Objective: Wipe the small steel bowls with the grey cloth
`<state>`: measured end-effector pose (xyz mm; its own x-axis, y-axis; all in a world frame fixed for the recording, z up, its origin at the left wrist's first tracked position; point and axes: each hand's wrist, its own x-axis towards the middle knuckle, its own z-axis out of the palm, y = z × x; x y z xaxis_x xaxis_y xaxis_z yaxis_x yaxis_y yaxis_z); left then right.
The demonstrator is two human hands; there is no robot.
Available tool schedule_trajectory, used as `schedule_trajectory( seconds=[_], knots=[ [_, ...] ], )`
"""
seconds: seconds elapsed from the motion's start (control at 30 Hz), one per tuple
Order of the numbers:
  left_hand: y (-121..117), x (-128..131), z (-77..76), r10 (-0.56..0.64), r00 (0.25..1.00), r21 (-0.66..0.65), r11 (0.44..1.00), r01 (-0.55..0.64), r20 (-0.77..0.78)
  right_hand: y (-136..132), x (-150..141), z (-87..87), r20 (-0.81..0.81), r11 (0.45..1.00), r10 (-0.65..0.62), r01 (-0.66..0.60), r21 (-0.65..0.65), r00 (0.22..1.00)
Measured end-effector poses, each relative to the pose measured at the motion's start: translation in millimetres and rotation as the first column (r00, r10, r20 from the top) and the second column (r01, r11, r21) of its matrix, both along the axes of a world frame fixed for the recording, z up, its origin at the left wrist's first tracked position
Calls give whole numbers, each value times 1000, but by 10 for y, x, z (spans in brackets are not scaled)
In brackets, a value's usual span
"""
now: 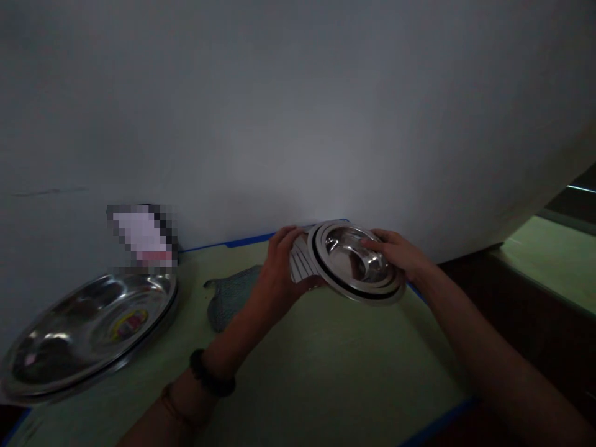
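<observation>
Above the table I hold several shiny metal bowls point(347, 256), tilted, with their wide rims nested closely. My left hand point(282, 267) is wrapped round the left side, where a row of stacked metal edges point(302, 259) shows between thumb and fingers. On the right, my right hand point(395, 251) grips the bowls by the rim, its fingers reaching over into the top bowl. Its thumb is hidden. Behind my left forearm lies a grey-green mesh cloth or bag point(233, 297), partly covered by the arm.
Large metal basins point(100, 329), nested, with a colourful label inside, stand at the left of the pale green table point(335, 366) with blue edges. A blurred-out upright item point(142, 233) leans by the white wall point(298, 112). Another green surface point(554, 261) is at far right.
</observation>
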<state>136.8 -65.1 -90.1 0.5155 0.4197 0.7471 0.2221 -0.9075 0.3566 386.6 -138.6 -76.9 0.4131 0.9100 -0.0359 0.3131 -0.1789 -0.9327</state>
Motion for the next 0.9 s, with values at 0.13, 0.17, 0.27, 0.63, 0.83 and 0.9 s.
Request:
schedule_trajectory(
  seconds=[0.13,0.17,0.27,0.63,0.83,0.9],
  knots=[
    [35,193,-154,-103,973,-177,982,67,-207,-78,166,-16,174,998,-28,37,-49,984],
    [26,231,-182,-105,966,-172,983,65,-235,-94,205,-23,229,997,-25,41,-63,973],
    [-17,328,-223,-84,945,-135,990,43,-316,-139,317,-38,376,992,-16,63,-113,926],
    [-64,652,-289,-79,879,-12,996,84,-470,-273,622,-212,513,979,-50,145,-146,857],
    [-22,594,-282,-133,848,-43,991,130,-512,-221,619,-297,630,987,-93,154,-44,771],
    [-14,495,-264,-131,852,-48,991,123,-506,-207,537,-256,665,989,-110,147,0,738]
  ],
)
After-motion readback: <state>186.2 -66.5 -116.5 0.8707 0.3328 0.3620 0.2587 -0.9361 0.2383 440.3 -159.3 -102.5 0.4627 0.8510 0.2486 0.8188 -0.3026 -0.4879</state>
